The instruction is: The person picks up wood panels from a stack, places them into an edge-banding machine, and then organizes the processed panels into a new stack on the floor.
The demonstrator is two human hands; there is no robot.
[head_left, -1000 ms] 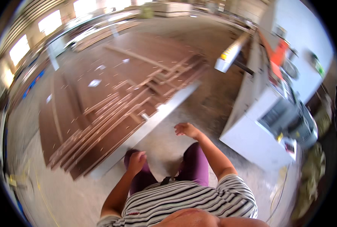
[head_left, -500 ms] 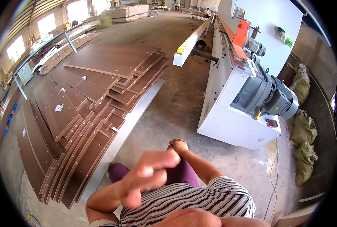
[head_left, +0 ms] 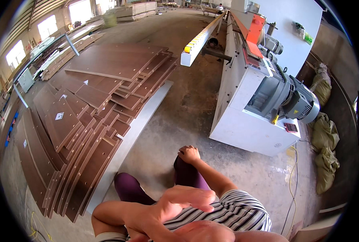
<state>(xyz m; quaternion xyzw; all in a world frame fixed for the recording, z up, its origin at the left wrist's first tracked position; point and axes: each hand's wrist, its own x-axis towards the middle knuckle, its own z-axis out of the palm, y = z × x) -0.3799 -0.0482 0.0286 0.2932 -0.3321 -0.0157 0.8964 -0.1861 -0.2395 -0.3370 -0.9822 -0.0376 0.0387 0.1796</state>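
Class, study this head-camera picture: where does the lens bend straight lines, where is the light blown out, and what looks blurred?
Head view: the fisheye bows the long white machine and the stacked brown boards toward the dark rim; the windows at upper left are blown out white; the raised left hand, close to the lens, looks soft and smeared, while the right hand on the knee is sharp.

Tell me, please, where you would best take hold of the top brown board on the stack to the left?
Probably by the long right edge of the top brown board, coming from the bare floor side: it lies flat and overhangs the boards beneath.
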